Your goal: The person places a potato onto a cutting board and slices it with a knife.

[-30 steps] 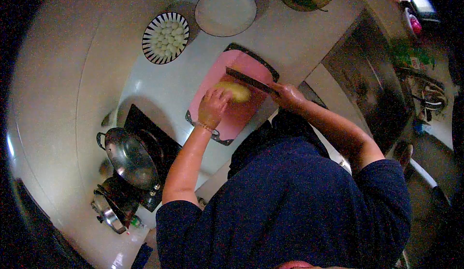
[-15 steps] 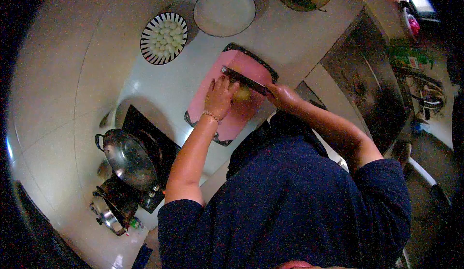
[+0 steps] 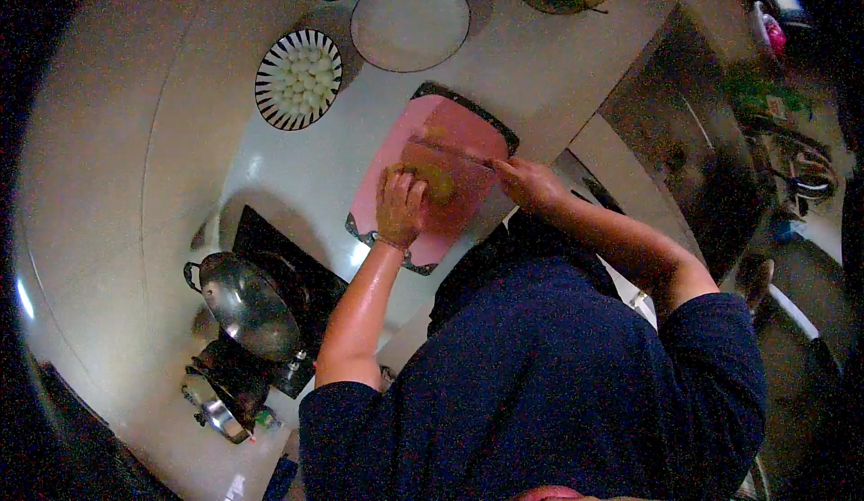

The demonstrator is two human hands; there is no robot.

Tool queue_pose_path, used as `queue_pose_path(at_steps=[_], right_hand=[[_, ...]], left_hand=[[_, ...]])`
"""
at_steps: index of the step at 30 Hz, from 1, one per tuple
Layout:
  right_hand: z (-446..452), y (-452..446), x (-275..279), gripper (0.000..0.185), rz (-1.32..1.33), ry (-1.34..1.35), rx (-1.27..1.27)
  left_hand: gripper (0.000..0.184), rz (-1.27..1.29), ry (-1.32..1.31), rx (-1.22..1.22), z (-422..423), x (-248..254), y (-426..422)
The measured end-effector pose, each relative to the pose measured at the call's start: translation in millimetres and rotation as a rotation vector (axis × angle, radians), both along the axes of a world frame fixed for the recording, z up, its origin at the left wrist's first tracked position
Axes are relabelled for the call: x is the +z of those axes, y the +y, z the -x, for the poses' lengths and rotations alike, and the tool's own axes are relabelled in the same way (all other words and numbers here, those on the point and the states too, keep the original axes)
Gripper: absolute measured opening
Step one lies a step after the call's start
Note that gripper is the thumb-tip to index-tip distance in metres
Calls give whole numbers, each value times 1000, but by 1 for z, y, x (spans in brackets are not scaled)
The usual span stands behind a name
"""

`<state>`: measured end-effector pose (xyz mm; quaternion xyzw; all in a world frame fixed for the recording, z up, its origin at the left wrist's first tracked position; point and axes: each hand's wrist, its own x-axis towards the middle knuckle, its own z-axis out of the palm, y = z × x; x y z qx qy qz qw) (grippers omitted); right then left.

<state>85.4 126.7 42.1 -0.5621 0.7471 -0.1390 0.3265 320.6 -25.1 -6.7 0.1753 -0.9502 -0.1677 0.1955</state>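
We note the right hand (image 3: 531, 183) gripping a knife (image 3: 453, 151) at its handle end, the blurred blade angled over the pink cutting board (image 3: 468, 121). We see the left hand (image 3: 400, 208), fingers curled, holding a yellowish piece of food (image 3: 436, 182) mid-board, on our side of the blade. Beyond the board we log a striped bowl (image 3: 263, 82) of round white pieces (image 3: 306, 78) and a pale plate (image 3: 409, 22).

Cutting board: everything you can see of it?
The cutting board is pink with dark, speckled-looking end trim, plastic by its look. It lies flat on the pale counter, diagonal in view. Yellowish food sits on it under the left hand; the right hand holds a knife across it. Blur hides whether the knife touches it.
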Motion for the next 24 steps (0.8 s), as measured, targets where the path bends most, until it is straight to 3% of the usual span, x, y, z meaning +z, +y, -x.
queue_pose_path(at_steps=[4,8,12,14,16,19,24], right_hand=[[-1,2,3,42,16,14,-32],[5,8,25,46,82,2,-70],[18,22,45,49,-90,-3,-138],[22,31,44,49,-122,1,-181],[26,41,39,49,-124,16,-199],[32,51,29,49,-86,18,-232],[39,48,33,49,-74,9,-280]], left_hand=[[29,14,80,58,3,-27,0],[25,-140,43,130,-6,-51,14],[31,-394,-104,240,12,40,19],[39,-337,-113,182,12,50,16],[48,-151,49,62,3,27,18],[61,-245,-5,77,-8,25,19],[65,-214,81,50,-1,23,16]])
